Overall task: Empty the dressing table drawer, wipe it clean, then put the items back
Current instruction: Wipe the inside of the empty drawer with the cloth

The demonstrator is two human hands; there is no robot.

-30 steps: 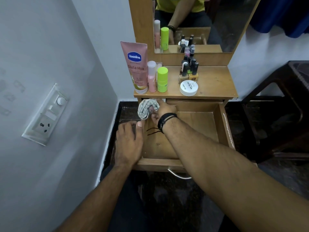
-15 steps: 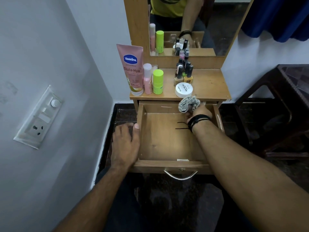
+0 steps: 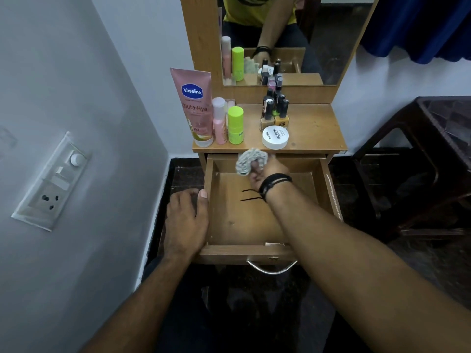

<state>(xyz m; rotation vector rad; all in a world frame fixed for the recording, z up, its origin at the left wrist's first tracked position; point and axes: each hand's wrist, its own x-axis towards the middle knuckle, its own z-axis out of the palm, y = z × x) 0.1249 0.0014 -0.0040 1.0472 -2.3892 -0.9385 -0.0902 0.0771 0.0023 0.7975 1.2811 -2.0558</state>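
The wooden drawer (image 3: 237, 225) of the dressing table is pulled out, and its bare floor shows. My right hand (image 3: 265, 171) grips a bunched grey cloth (image 3: 248, 161) against the drawer's back wall, near the middle. My left hand (image 3: 187, 220) holds the drawer's left side wall, thumb along the rim. On the table top (image 3: 313, 131) stand a pink Vaseline tube (image 3: 195, 105), a pink bottle (image 3: 219, 121), a lime green bottle (image 3: 235, 124), a cluster of nail polish bottles (image 3: 275, 110) and a white round jar (image 3: 275, 137).
A mirror (image 3: 285, 36) rises behind the table top. A grey wall with a switch and socket plate (image 3: 51, 182) stands close on the left. A dark brown stool or side table (image 3: 428, 159) is to the right. The drawer's metal handle (image 3: 271, 267) faces me.
My right hand has swept the cloth along the drawer's back wall, from the left corner to the right, then back toward the middle. My left hand stays on the left wall.
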